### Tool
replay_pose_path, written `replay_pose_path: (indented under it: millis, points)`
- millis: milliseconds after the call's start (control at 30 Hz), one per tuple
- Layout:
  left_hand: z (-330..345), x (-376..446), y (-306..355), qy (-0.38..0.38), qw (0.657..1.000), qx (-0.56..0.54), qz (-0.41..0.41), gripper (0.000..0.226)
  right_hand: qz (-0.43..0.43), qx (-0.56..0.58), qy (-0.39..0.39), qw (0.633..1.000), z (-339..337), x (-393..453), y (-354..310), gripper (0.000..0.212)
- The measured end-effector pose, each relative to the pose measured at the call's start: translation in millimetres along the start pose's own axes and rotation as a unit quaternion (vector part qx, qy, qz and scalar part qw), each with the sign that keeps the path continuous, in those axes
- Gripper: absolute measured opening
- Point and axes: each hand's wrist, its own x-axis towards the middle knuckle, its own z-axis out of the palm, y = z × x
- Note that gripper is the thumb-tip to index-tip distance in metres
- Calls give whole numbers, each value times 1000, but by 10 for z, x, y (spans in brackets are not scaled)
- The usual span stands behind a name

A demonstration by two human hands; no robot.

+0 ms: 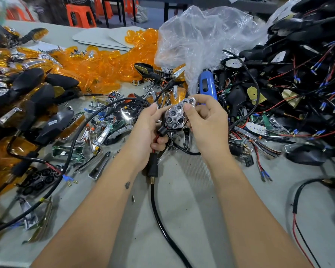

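Your left hand (149, 128) and right hand (205, 120) both pinch the chrome reflector (177, 117) above the desk (191, 190), fingers (188, 108) curled on its edges; its black housing, apparently behind, trails red wires (156, 139).

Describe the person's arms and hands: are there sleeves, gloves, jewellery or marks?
No sleeves show; both arms are bare. The left hand and right hand wear no gloves, rings or watch. The left forearm bears a small dark mark near the wrist.

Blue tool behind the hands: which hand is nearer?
Right. The right hand sits just in front of the blue tool; the left hand is farther off to its left.
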Motion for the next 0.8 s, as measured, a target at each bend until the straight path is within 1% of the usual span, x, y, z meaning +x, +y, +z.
replay_pose_path:
  millis: [67, 167, 267, 433, 533, 633, 700, 800]
  points:
    - [-1, 0, -11, 5, 1000, 2, 9, 35, -8, -5, 9, 1000, 22, -12, 0, 13]
    - [-18, -9, -49, 14, 998, 31, 60, 22, -25, -22, 19, 999, 43, -27, 8, 18]
    - [-15, -38, -53, 10, 995, 36, 97, 23, -39, -72, 31, 996, 40, -27, 1, 26]
    - [-11, -49, -36, 5, 993, 42, 110, 28, -15, 0, 28, 1000, 34, -30, -22, 33]
    - [-23, -52, -24, 5, 995, 25, 101, 32, 8, 47, -2, 999, 24, -26, -38, 27]
    - [-40, -42, -22, 3, 995, 3, 97, 31, 6, 79, -35, 996, 6, -34, -53, 32]
    - [-42, -40, -25, 4, 995, 4, 100, 30, -15, 73, -58, 996, -16, -30, -65, 33]
    - [-26, -48, -20, 5, 995, 22, 96, 31, -29, 57, -87, 994, -45, -29, -55, 22]
